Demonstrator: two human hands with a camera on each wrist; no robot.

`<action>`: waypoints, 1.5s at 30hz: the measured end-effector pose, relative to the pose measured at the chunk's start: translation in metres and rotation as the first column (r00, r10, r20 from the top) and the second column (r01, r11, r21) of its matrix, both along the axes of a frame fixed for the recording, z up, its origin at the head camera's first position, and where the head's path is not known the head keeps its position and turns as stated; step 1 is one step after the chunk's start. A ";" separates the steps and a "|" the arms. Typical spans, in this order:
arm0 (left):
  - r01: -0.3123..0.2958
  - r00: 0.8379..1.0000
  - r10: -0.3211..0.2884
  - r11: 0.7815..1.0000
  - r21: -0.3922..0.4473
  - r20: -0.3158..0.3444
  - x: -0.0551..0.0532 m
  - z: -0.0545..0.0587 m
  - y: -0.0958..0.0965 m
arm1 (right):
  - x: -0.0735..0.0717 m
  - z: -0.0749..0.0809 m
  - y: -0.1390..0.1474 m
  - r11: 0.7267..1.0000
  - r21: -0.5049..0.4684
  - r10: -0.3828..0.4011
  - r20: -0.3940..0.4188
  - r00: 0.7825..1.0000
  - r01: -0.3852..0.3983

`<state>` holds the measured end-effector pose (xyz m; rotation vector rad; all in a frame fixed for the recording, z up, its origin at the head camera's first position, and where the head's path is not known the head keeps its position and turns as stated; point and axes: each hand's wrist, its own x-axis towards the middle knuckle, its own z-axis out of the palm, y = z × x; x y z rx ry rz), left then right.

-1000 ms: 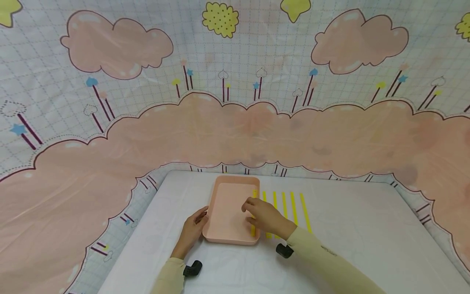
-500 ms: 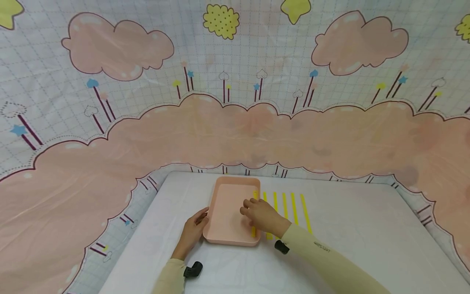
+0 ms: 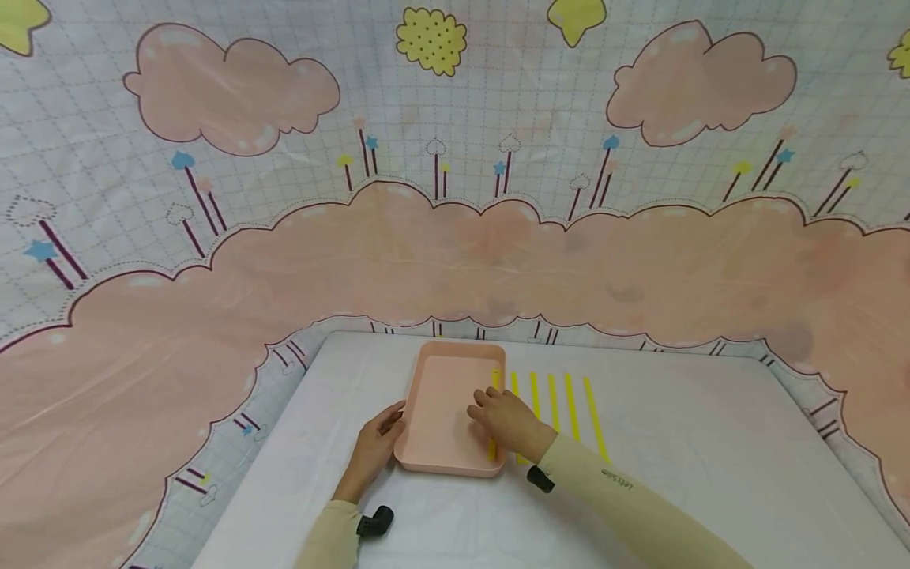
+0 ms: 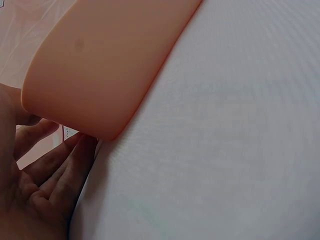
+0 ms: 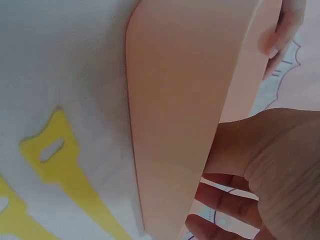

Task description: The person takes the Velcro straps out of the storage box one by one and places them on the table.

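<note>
A peach-pink rectangular tray [image 3: 444,411] lies on the white table. At its left side my left hand [image 3: 373,450] grips the wall, with fingers low at the outer edge in the left wrist view and thumb at the rim. My right hand [image 3: 513,420] reaches over the right wall with bent fingers. Under it, one long thin yellow strip [image 3: 493,452] lies inside the tray along that wall. In the right wrist view the tray wall hides the thumb tip, and I cannot tell whether the hand holds the strip.
Several like yellow strips [image 3: 554,399] lie side by side on the table [image 3: 682,442], right of the tray. Up close, one saw-shaped strip [image 5: 85,195] has a wider end with a slot. A cloud-printed cloth [image 3: 455,261] hangs behind the table.
My right wrist has moved a little left and the hand has sunk lower over the tray's right side, its thumb dropping out of sight. The left hand and tray stay put.
</note>
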<state>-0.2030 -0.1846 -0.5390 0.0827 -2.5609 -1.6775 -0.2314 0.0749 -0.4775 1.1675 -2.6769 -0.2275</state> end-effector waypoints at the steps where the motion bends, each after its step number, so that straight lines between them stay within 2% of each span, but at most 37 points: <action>1: -0.001 1.000 0.001 1.000 0.000 0.001 0.000 0.000 0.000 | 0.001 0.000 0.000 1.000 0.002 -0.004 -0.004 1.000 0.004; 14: -0.007 1.000 0.007 1.000 0.000 0.010 -0.003 -0.003 -0.001 | 0.003 0.000 -0.001 1.000 -0.007 -0.018 0.038 0.999 0.019; 21: -0.011 1.000 0.011 1.000 0.002 0.009 -0.002 -0.001 -0.002 | 0.000 -0.007 -0.002 0.999 -0.035 -0.008 -0.006 1.000 0.008; 28: -0.008 1.000 0.008 1.000 0.002 0.003 0.000 -0.002 -0.002 | 0.002 -0.013 -0.005 1.000 -0.013 -0.009 0.041 0.999 0.009; 35: -0.012 1.000 0.012 1.000 0.007 0.009 -0.001 -0.003 -0.002 | -0.003 -0.013 -0.007 1.000 0.001 -0.004 -0.009 1.000 0.004; 40: -0.012 1.000 0.012 1.000 0.004 0.005 -0.001 -0.002 -0.002 | -0.009 -0.012 -0.009 0.998 0.022 -0.061 0.044 0.997 0.060; 45: -0.009 1.000 0.009 1.000 -0.001 0.002 0.000 -0.001 -0.001 | -0.013 -0.012 -0.009 0.995 0.058 -0.085 0.098 0.992 0.080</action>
